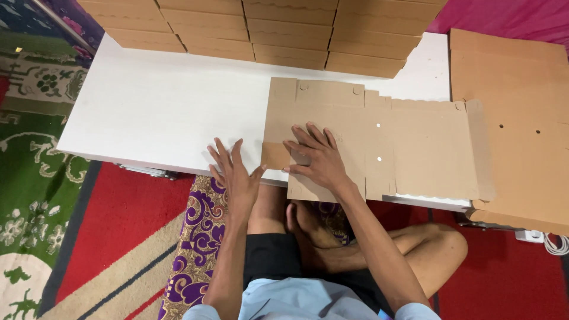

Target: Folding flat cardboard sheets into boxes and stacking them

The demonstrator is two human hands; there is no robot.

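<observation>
A flat brown cardboard box blank (pixel 379 142) lies on the low white table (pixel 166 106), its near edge hanging over the table's front. My right hand (pixel 317 157) presses flat on the blank's left part, fingers spread, next to a small side flap (pixel 275 155). My left hand (pixel 234 175) rests at the table's front edge with fingers apart, its thumb reaching toward that flap, holding nothing.
Stacks of folded cardboard boxes (pixel 267 29) line the table's far edge. A pile of flat blanks (pixel 521 130) lies at the right. Patterned red, green and purple rugs (pixel 118 225) cover the floor. My crossed legs (pixel 355 243) are under the table front.
</observation>
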